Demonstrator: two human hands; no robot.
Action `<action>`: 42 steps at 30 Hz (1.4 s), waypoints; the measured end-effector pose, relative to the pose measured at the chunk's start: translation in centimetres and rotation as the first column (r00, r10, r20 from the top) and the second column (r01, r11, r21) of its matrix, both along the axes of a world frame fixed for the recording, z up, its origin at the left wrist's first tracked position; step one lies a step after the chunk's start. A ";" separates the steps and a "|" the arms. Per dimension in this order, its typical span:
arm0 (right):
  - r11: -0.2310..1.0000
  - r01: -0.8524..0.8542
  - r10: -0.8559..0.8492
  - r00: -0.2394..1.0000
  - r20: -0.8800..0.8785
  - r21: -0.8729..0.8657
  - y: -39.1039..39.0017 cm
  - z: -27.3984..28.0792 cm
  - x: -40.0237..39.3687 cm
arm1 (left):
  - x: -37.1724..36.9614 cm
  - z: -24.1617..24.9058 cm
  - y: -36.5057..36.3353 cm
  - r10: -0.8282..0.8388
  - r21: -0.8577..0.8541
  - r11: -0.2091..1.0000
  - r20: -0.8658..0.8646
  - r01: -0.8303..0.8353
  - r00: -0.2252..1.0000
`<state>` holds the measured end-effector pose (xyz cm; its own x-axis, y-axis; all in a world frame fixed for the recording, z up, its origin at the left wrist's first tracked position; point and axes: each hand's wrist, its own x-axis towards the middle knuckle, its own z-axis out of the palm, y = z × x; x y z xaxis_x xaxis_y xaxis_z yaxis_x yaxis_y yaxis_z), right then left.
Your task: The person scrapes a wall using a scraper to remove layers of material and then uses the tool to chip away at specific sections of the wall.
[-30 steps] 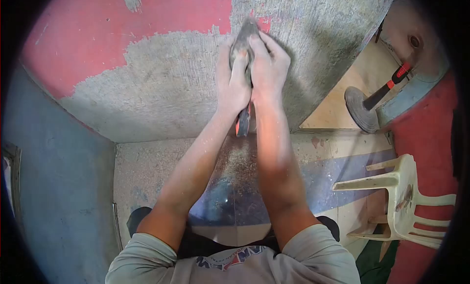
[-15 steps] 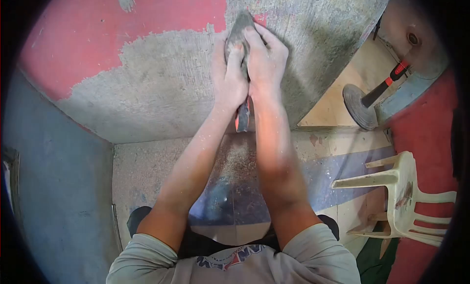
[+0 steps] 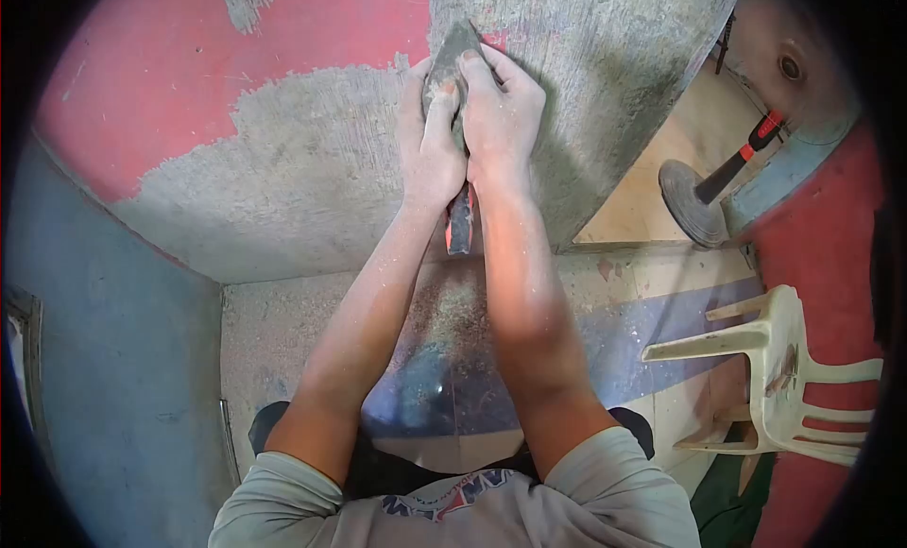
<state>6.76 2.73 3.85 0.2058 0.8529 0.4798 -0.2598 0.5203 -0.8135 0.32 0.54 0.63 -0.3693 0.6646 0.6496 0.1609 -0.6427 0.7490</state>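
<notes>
Both my hands are wrapped round a grey, dusty trowel (image 3: 460, 40), its pointed tip up against the wall (image 3: 321, 151). My left hand (image 3: 435, 156) closes on the trowel's left side, thumb lying along the blade. On the right edge my right hand (image 3: 505, 118) grips it, thumb pressed on the face. The black and red handle (image 3: 460, 229) sticks out below, between my wrists. White dust coats both hands and forearms. Bare grey, scratched surface surrounds the blade, and pink paint (image 3: 331, 28) covers the wall's upper left. Where the blade's underside meets the wall is hidden.
A cream plastic chair (image 3: 779, 359) stands at the right by a red wall (image 3: 822, 227). Behind the grey wall's right edge is a round grey base with a black and red handle (image 3: 723, 175). Paint flakes litter the floor (image 3: 274, 331). A blue wall (image 3: 123, 312) borders the left.
My hands and the trowel appear slightly further left in the view, still together against the wall. The view itself has shifted a little. The grip looks the same.
</notes>
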 end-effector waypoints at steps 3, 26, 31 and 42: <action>0.999 0.032 -0.031 0.999 0.040 -0.004 -0.1 -2.2 0.2 | 0.0 -2.4 -0.3 -0.018 -0.011 1.000 -0.002 0.018 1.000; 0.997 -0.003 -0.002 0.998 0.061 0.082 0.0 -1.5 1.5 | 2.2 -1.8 -0.6 0.072 -0.018 0.997 0.071 -0.071 0.995; 0.997 0.015 -0.020 0.998 0.063 0.080 0.1 -3.0 0.9 | 0.6 -3.3 -0.3 -0.020 -0.049 0.999 0.006 0.020 1.000; 0.995 -0.066 0.068 0.997 -0.031 0.077 0.8 0.0 0.8 | 0.9 -0.2 0.4 -0.067 0.025 0.998 0.058 0.066 0.996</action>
<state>7.61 3.48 3.86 0.1663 0.8267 0.5375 -0.3224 0.5607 -0.7627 1.24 0.96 0.39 -0.3631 0.6739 0.6434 0.0732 -0.6678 0.7408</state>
